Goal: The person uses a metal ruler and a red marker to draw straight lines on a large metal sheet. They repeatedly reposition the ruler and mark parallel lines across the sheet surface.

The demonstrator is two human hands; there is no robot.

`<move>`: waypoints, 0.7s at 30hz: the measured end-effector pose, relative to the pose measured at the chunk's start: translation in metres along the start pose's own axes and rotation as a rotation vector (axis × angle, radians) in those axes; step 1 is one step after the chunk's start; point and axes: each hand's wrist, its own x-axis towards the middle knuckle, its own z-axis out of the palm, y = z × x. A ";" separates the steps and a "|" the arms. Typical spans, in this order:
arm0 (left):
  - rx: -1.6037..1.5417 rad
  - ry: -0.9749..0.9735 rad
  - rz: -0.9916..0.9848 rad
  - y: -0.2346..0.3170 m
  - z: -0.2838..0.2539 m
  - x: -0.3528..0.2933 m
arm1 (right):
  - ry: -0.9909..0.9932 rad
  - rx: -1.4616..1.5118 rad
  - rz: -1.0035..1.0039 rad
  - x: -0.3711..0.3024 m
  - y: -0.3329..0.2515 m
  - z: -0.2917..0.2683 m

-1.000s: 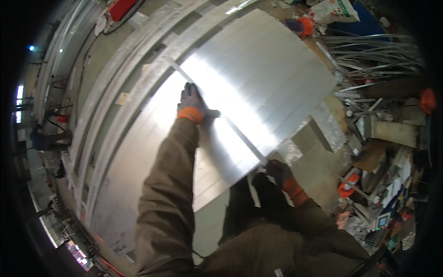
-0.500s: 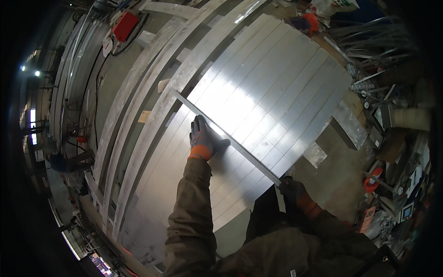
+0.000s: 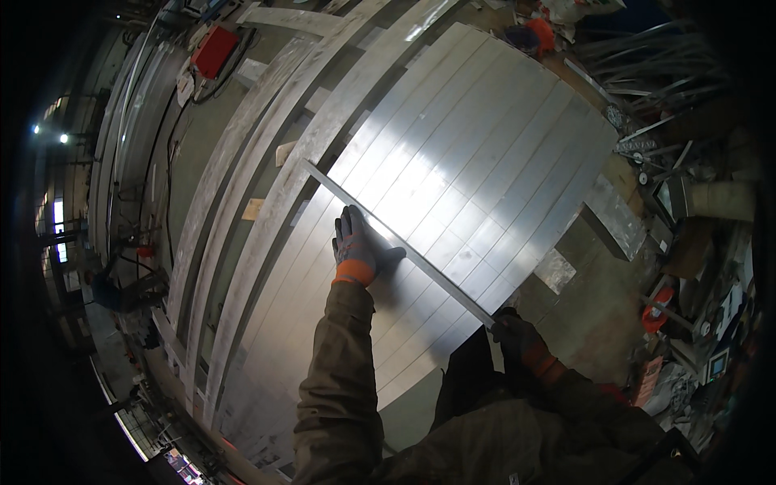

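Note:
A wide surface of silvery metal strips [image 3: 461, 153] laid side by side spreads in front of me. Across the strips lies a long, narrow metal bar [image 3: 404, 244], running from upper left to lower right. My left hand [image 3: 356, 246], in a grey glove with an orange cuff, rests flat on the strips just beside the bar, fingers stretched and thumb out toward it. At the bar's near right end, my right hand [image 3: 521, 339], in a dark glove with an orange cuff, has its fingers closed round that end.
Several long metal beams [image 3: 271, 182] run along the left of the strips, with a wooden block [image 3: 253, 209] between two. A red box [image 3: 214, 51] stands at the far left. Metal offcuts [image 3: 647, 73] and a red-orange object [image 3: 658, 309] clutter the right side. A metal profile [image 3: 612, 218] juts out there.
Hands and bar keep nearly the same place on the strips. The whole view has shifted very slightly.

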 end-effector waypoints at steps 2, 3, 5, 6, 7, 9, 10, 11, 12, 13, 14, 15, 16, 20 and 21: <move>0.009 -0.014 0.000 0.001 -0.001 0.000 | -0.019 0.002 0.001 -0.001 -0.004 -0.001; 0.009 -0.020 -0.002 0.001 -0.001 0.000 | -0.013 -0.015 0.010 -0.001 -0.005 -0.001; 0.013 -0.024 -0.001 0.002 -0.002 0.000 | -0.027 0.024 -0.029 0.000 -0.006 0.000; 0.006 -0.021 -0.006 0.003 -0.003 0.000 | -0.013 0.012 -0.027 0.000 -0.006 0.000; 0.018 -0.026 -0.005 0.004 -0.003 -0.001 | -0.009 0.031 -0.024 0.001 -0.005 0.000; 0.017 -0.023 -0.014 0.006 -0.004 -0.002 | -0.008 0.022 -0.018 0.001 -0.004 0.000; 0.025 -0.038 -0.021 0.007 -0.005 -0.002 | -0.011 -0.007 -0.016 0.000 -0.005 -0.001; 0.025 -0.046 -0.030 0.008 -0.005 -0.002 | -0.015 -0.005 -0.034 0.000 -0.005 -0.001; 0.025 -0.054 -0.039 0.008 -0.006 -0.002 | -0.007 0.006 0.014 0.000 -0.007 -0.001; 0.024 -0.052 -0.039 0.009 -0.006 -0.002 | 0.001 0.049 0.040 -0.001 -0.009 -0.001; 0.022 -0.049 -0.039 0.009 -0.006 -0.003 | -0.010 0.131 0.054 -0.001 -0.012 -0.002; 0.020 -0.047 -0.039 0.009 -0.005 -0.002 | 0.005 0.056 0.062 -0.001 -0.016 -0.002; 0.020 -0.034 -0.031 0.008 -0.004 -0.002 | 0.001 0.020 0.058 -0.002 -0.020 -0.003; 0.021 0.005 -0.012 0.000 0.005 0.003 | -0.097 -0.126 0.132 0.000 -0.034 -0.010; 0.021 0.005 -0.008 -0.003 0.008 0.004 | -0.100 -0.120 0.054 0.000 -0.035 -0.009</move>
